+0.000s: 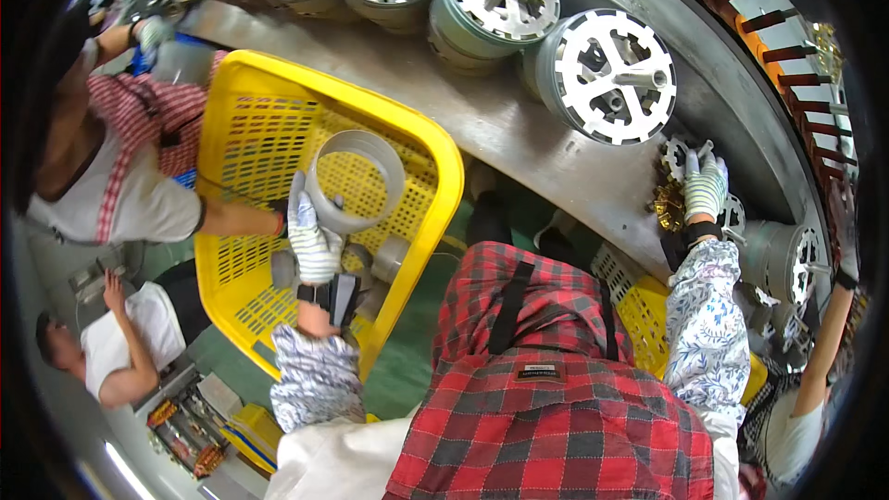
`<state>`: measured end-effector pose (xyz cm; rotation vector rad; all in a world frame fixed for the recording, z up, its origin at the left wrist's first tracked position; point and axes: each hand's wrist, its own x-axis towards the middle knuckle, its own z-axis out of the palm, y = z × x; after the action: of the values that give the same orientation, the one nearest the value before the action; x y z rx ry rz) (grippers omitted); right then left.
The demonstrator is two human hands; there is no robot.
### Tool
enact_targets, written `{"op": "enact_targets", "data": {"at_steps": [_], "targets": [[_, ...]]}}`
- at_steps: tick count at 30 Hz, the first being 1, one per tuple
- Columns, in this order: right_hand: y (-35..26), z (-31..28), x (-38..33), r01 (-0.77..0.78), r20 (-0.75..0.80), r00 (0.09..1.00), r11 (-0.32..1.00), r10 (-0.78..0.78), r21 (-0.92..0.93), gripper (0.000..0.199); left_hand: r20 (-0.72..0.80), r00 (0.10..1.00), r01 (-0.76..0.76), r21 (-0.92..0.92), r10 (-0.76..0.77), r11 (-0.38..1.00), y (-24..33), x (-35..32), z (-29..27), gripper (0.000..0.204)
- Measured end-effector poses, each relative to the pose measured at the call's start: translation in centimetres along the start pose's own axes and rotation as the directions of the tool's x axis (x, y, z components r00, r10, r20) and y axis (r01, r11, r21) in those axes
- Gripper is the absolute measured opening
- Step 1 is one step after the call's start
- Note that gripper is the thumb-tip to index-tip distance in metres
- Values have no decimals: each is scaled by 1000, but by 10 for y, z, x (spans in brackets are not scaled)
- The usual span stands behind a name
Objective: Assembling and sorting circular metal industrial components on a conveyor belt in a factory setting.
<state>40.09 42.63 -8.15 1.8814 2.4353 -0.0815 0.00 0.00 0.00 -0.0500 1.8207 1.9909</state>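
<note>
Left of centre in the frame, the left hand (313,239), in a white knitted glove, holds a smooth grey metal ring (356,180); its fingers (298,204) are wrapped around the ring's outer wall, pressed together along the rim; the ring is a short open cylinder, thin-walled and dull, and it hangs tilted over a bright yellow plastic crate (248,97) with a perforated grid floor and rounded corners; more grey round parts (389,257) lie low in the crate, just beside the wrist. At the right of the frame, the right hand (706,187), in a striped knitted glove with a floral sleeve behind it, rests on a toothed metal part with copper-coloured windings (669,196); its fingers lie spread flat on top of it. That part sits on the curved steel counter (482,111), whose brushed surface carries white spoked discs on grey drums (607,74) along the upper centre; another person in a red checked apron (153,111) stands at the upper left.
</note>
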Motion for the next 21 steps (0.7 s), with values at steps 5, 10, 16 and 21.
{"op": "enact_targets", "data": {"at_steps": [5,10,16,21], "targets": [[23,14,-15,142,-230,969,968,-94,205,50,433,901,224,-408,-28,885,14,-80,42,53],[37,-57,-42,131,-146,981,117,127,984,45,359,851,462,-168,-382,871,-34,-145,161,52],[39,-122,-124,-36,34,999,47,29,998,48,603,645,617,-47,-470,786,-156,-137,228,46],[23,-84,-163,-68,73,997,111,-40,992,11,452,566,744,80,-690,663,-216,-95,275,34]]}}
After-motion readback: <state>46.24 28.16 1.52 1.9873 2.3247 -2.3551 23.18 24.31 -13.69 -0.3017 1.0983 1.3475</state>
